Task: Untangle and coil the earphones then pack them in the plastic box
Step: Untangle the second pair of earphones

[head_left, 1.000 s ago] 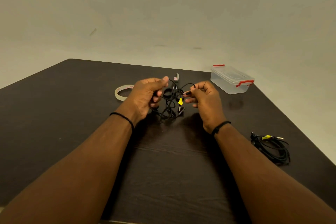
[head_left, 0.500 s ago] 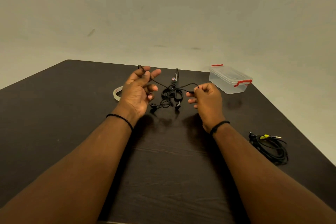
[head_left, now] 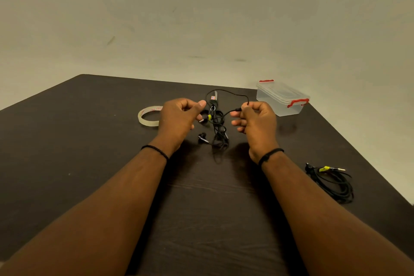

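Earphones, tangled, hang between both hands above table; left hand and right hand each pinch cord.

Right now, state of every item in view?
Plastic box: lid on, red clips down, on the table.
Tangled earphones: knotted, held up between both hands.
Left hand: pinching the cord.
Right hand: pinching the cord.
Second earphones: bundled, lying untouched.
Tape roll: lying flat.
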